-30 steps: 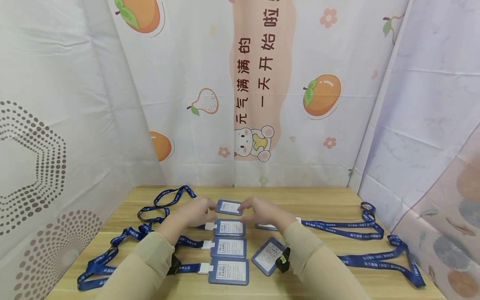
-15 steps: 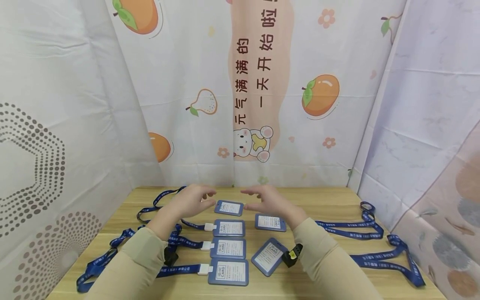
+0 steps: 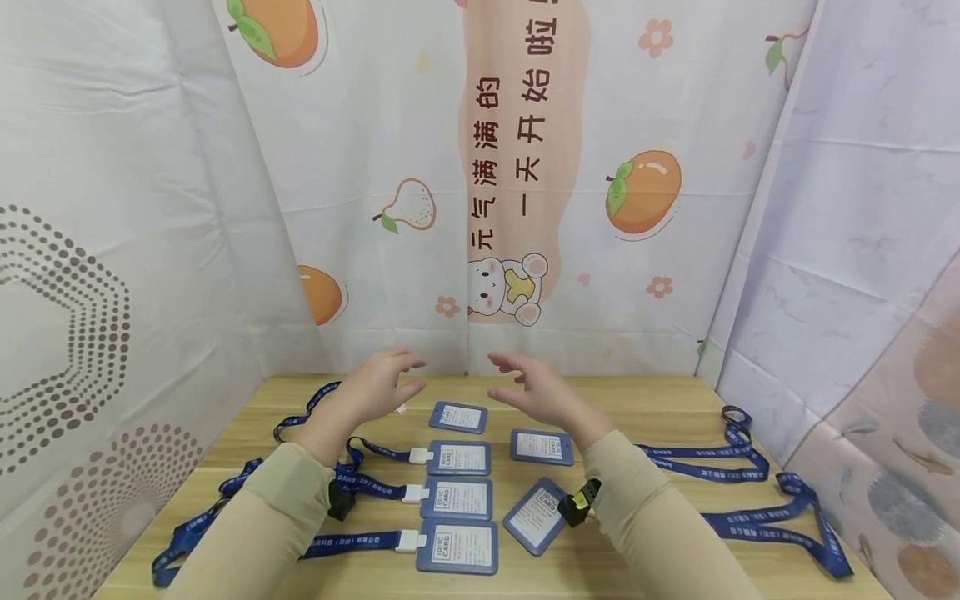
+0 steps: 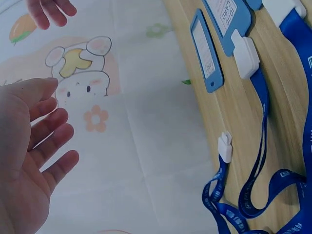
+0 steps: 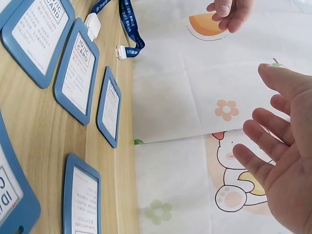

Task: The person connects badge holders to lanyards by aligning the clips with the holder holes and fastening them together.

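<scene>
Both hands hover above the far part of the table, palms toward each other, with nothing in them. My left hand (image 3: 377, 387) has loosely bent, spread fingers; the right hand (image 3: 542, 388) is held the same way. Between and below them lies a blue card holder (image 3: 458, 417) with no strap joined to it. A white lanyard clip (image 4: 224, 147) lies apart from that holder, near the left hand. Closer in, a column of card holders (image 3: 459, 458) is joined by white clips to blue lanyards (image 3: 352, 543) running left, partly hidden by the left arm.
Right of the column lie a sideways card holder (image 3: 542, 446) and a tilted card holder (image 3: 536, 517). Two blue lanyards (image 3: 712, 462) stretch across the right side of the wooden table (image 3: 637, 400). A printed curtain (image 3: 360, 283) hangs behind the table's far edge.
Both hands have left the farthest card holder, rising and drawing slightly apart. That holder stays in place, and the sideways holder on the right has come into full view.
</scene>
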The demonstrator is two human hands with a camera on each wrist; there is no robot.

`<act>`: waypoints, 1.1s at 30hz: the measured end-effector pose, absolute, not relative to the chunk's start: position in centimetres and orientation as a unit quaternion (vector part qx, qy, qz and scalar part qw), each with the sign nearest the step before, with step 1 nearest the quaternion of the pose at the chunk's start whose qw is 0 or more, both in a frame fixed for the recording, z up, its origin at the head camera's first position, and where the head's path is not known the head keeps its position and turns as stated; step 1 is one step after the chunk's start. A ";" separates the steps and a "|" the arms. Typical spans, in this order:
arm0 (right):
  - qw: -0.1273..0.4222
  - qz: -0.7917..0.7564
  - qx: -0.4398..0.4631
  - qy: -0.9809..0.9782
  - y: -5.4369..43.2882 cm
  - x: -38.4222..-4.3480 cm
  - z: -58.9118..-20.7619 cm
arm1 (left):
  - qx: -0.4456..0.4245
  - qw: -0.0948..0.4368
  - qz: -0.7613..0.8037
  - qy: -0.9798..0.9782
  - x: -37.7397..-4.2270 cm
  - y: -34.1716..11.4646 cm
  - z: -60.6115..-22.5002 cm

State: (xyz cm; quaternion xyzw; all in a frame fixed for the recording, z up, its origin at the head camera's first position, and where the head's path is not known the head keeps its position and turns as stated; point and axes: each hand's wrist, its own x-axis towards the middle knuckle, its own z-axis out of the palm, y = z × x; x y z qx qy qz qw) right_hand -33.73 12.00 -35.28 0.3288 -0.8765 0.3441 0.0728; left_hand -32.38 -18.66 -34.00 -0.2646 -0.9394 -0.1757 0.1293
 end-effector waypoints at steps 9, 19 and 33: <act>0.078 0.378 0.294 -0.874 10.8 -35.1 -36.3 | -0.224 0.138 -0.174 -0.949 -33.8 -20.1 -35.1; 0.044 0.434 0.239 -0.867 9.8 -36.0 -38.6 | -0.176 0.101 -0.162 -0.966 -35.5 -20.9 -37.2; 0.018 0.458 0.182 -0.870 8.9 -36.8 -41.6 | -0.100 -0.009 -0.163 -0.981 -36.9 -20.2 -39.7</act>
